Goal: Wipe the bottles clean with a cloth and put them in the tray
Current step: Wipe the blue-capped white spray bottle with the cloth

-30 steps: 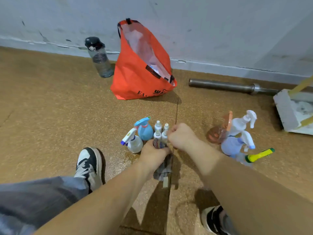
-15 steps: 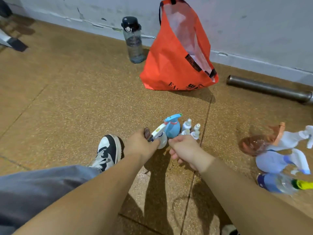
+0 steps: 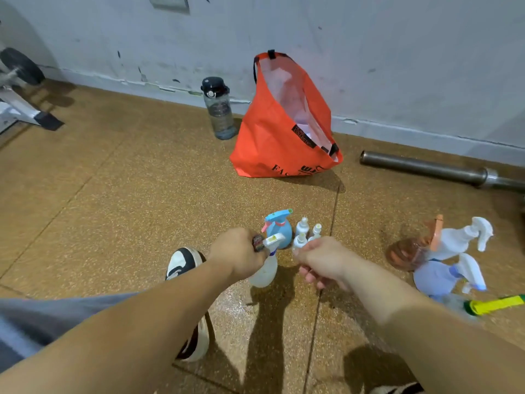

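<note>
Bright, even indoor light from above casts soft dark shadows of the arms onto the floor (image 3: 113,194). Wide-angle distortion bends the edges; the near forearms look blurred.

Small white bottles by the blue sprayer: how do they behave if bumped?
The small white bottles stand upright, narrow and clustered, so a bump probably tips one into its neighbours. They look like small plastic, so likely light and not fragile. Round bodies may roll once down.
</note>
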Available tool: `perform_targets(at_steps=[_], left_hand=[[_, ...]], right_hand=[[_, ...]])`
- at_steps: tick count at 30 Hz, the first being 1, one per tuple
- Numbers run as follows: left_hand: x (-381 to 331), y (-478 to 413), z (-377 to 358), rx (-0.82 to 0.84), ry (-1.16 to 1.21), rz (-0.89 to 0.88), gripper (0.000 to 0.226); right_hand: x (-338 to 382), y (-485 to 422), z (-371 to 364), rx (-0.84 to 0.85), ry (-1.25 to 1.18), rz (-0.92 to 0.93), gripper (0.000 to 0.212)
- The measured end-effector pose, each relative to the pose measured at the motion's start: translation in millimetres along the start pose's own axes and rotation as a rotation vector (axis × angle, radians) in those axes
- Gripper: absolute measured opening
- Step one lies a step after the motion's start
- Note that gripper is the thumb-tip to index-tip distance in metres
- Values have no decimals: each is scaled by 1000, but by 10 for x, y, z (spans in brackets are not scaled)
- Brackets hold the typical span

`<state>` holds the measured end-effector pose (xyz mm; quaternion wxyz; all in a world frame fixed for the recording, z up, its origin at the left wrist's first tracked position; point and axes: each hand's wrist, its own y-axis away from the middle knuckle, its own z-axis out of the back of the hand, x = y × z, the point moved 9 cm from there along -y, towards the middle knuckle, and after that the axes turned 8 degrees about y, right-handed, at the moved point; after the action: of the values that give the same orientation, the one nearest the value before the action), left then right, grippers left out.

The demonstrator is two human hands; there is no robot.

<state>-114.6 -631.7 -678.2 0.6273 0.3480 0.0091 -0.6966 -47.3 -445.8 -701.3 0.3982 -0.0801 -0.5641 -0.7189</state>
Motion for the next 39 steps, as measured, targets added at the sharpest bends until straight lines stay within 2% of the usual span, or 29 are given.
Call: perform_targets(at_steps=[5,7,9,13,16,19,22,25,27,29,31,33,34,36,38,39], left_hand=[[-646,571,562,83,274,-60,26],[-894,807,772,74,361,-93,29],[-1134,1046,923,81,459,-142,30],[-1559,1422,1124,95,618,-267,26],[-1752,1546,1217,116,762,-331,27],[-1872,1530,1235,258,847,-369,18],[-1906,1403,1217,359,876,-356,21],[-1724,1078,1345,183,990,-248,30],[-1641,984,1500,10,1031,-260,28],[-1702,1046,1583,-84,939,-374,21],[-1921,1200,1445,20,777,-564,29],[-2116,1350,1198,170,511,-713,50],[-2165,1370,1106,185,363,-784,59],[-2193,1308,1015,188,170,-816,69],[-2187,1228,974,187,62,-770,60],[-2163,1179,964,208,94,-718,49]], right_hand=[[402,741,240,12,483,130,29],[523,1041,396,-89,618,201,38],[635,1334,535,-220,588,302,40],[810,1874,788,-412,304,501,20],[871,2197,951,-540,233,633,19],[832,2265,1058,-583,191,684,7],[810,2167,1181,-614,229,676,2],[754,2004,1293,-621,320,572,8],[752,1928,1290,-612,392,537,14],[775,1864,1208,-577,456,537,19],[821,1834,1113,-522,482,543,17],[866,1847,1051,-461,470,562,6],[885,1872,1012,-428,479,573,2],[920,1913,915,-363,561,581,7],[965,1945,842,-370,679,623,16],[994,1971,820,-390,718,648,20]])
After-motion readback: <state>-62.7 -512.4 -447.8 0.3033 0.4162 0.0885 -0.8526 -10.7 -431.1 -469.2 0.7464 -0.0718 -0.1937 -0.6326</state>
